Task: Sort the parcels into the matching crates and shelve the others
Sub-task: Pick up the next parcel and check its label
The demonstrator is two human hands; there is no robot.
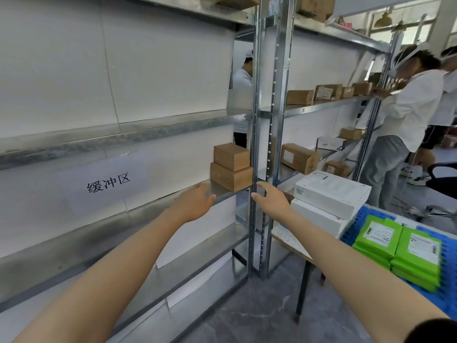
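Note:
Two brown cardboard parcels are stacked at the right end of a metal shelf [153,209]: a smaller one [231,156] on a larger one [231,178]. My left hand [195,203] reaches toward them with relaxed fingers, just short of the lower box and holding nothing. My right hand [270,198] is open beside the steel upright [257,134], empty as well. At the right, two white boxes [330,193] sit stacked on a small table, and green parcels [398,251] lie in a blue crate [445,283].
A paper sign [106,183] with printed characters hangs on the white back panel. The neighbouring rack holds several brown boxes [300,158]. People in white shirts [405,112] stand at the far right, next to a black chair [442,179].

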